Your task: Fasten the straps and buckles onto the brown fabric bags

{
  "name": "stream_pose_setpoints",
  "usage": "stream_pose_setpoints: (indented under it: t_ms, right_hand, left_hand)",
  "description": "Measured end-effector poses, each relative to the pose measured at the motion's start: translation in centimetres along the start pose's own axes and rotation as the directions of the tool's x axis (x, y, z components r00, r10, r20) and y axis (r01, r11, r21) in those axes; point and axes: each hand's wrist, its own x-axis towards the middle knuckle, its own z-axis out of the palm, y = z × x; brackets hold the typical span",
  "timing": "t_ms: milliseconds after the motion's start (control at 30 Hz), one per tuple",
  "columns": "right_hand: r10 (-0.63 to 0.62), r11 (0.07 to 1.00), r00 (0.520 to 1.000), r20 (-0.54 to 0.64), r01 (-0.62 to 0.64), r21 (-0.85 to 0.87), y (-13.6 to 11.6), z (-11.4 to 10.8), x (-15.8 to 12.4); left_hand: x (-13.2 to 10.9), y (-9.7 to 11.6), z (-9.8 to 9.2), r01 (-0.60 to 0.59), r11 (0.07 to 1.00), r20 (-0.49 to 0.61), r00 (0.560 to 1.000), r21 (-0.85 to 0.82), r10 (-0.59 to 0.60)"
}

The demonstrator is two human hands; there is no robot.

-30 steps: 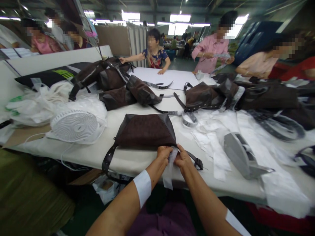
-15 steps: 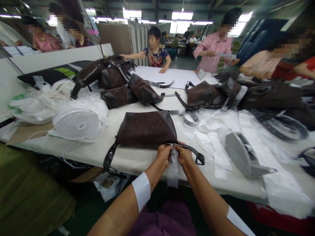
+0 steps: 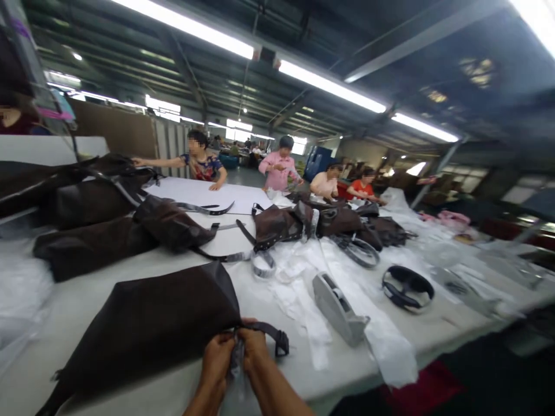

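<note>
A dark brown bag (image 3: 160, 323) with smooth leather-like corners lies on the white table in front of me. At its near right corner my left hand (image 3: 218, 353) and my right hand (image 3: 254, 345) meet, fingers pinched together. Between them hangs a strip of clear plastic wrap (image 3: 237, 370), which both hands grip close to the bag's edge. A black strap with a buckle (image 3: 281, 342) sticks out to the right from beside my right hand. Exactly how the wrap sits at the bag's corner is hidden by the fingers.
More brown bags (image 3: 173, 222) are heaped at the back left, others (image 3: 277, 225) at the back right. A grey tape dispenser (image 3: 340, 309), white plastic sheets (image 3: 314, 323) and a dark headband-like ring (image 3: 407, 289) lie to the right. Several people stand across the table.
My view has swung up and to the right, so the fan has left the picture. Both hands stay pinched at the same bag corner.
</note>
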Motion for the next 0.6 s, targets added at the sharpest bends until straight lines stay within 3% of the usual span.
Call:
stream_pose_setpoints:
  t_ms: [100, 200, 400, 600]
  right_hand:
    - [0.026, 0.99, 0.999, -0.037, -0.021, 0.138, 0.1, 0.4, 0.0]
    - [0.024, 0.988, 1.0, -0.011, -0.022, 0.153, -0.4, 0.4, -0.8]
    - [0.078, 0.997, 0.993, 0.084, -0.079, 0.006, -1.4, -0.4, -1.6]
    - [0.072, 0.983, 0.997, 0.034, -0.065, -0.169, -3.0, 0.0, -1.8]
  left_hand:
    - [0.4, 0.0, -0.2, -0.054, 0.993, -0.036, 0.998, 0.1, 0.058]
    - [0.2, 0.1, -0.5, -0.124, 0.967, -0.086, 0.986, 0.224, 0.146]
    - [0.2, 0.0, -1.0, -0.161, 0.927, -0.071, 0.978, 0.34, 0.196]
    - [-0.5, 0.1, -1.4, -0.188, 0.894, -0.034, 0.975, 0.406, 0.22]
